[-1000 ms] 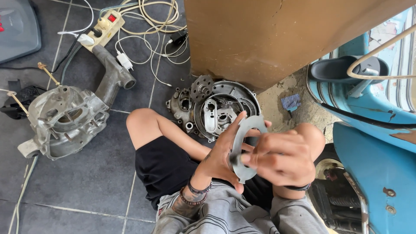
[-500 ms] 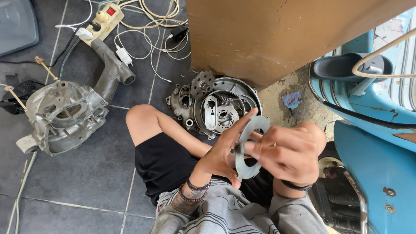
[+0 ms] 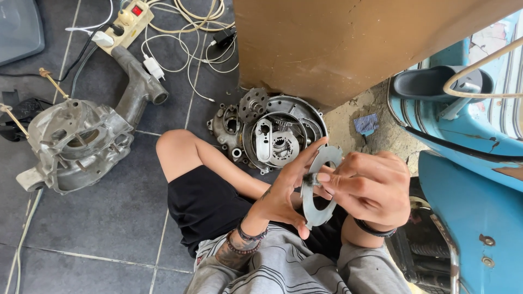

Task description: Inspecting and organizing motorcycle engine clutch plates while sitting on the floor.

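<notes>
Both hands hold a flat grey metal ring plate (image 3: 318, 188) upright above the person's lap. The left hand (image 3: 283, 190) has its fingers spread along the plate's left edge, while the right hand (image 3: 370, 188) curls its fingers over the right side. On the floor just beyond, a round engine cover (image 3: 278, 136) lies open, holding a gear and smaller metal parts inside.

Grey T-shirt with thin dark stripes (image 3: 283, 269), black shorts (image 3: 210, 207); beaded bracelets on the left wrist (image 3: 245, 239), a black band at the right wrist (image 3: 373, 228), four o'clock.
</notes>
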